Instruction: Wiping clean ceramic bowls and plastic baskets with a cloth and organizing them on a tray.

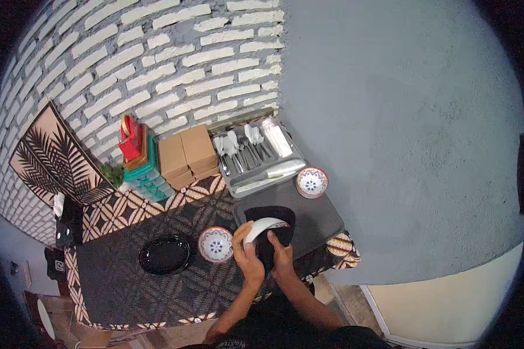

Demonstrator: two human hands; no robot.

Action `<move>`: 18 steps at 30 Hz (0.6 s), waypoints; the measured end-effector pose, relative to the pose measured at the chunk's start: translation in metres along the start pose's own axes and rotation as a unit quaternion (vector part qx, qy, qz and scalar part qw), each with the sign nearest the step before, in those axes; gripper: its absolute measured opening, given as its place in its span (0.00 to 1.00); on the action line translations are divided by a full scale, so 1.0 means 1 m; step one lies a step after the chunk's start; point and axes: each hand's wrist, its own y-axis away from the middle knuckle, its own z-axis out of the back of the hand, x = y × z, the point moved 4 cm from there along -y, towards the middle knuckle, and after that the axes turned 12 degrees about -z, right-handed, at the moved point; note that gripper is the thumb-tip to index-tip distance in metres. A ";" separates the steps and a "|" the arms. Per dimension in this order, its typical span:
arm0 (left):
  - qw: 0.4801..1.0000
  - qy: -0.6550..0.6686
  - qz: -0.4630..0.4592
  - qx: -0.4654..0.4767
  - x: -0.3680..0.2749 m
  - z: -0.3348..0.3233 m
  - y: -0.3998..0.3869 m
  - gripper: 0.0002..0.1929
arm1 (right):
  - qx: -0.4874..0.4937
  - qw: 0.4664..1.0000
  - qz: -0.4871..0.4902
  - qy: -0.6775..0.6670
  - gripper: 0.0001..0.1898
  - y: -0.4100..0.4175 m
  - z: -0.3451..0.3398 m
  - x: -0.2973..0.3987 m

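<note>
Tilted on its side, a white bowl with a patterned inside is held in front of me. My left hand grips its left side, fingers around the outer wall. My right hand has its thumb near the bowl's rim, and a black cloth hangs between the hands; how the right fingers hold it is partly hidden. Just left of my left hand, a patterned bowl with an orange rim stands upright on the table. Farther left lies a black oval plate. A second patterned bowl stands on the dark grey tray's far right corner.
A grey cutlery tray with spoons, forks and wrapped items stands by the brick wall. Left of it are cardboard boxes, teal drawers, a red object and a plant. The dark grey tray lies beneath my hands.
</note>
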 end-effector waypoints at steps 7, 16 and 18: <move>0.922 -0.093 -0.015 0.376 -0.023 -0.006 -0.039 0.17 | 0.053 0.899 0.271 0.340 0.22 0.007 0.002 0.046; 0.990 0.057 0.004 0.127 0.010 -0.002 -0.006 0.14 | 0.023 0.997 -0.038 0.060 0.19 -0.011 0.006 0.016; 0.966 0.004 0.047 0.255 0.004 0.001 -0.027 0.15 | 0.065 0.974 0.118 0.180 0.18 -0.012 0.012 0.035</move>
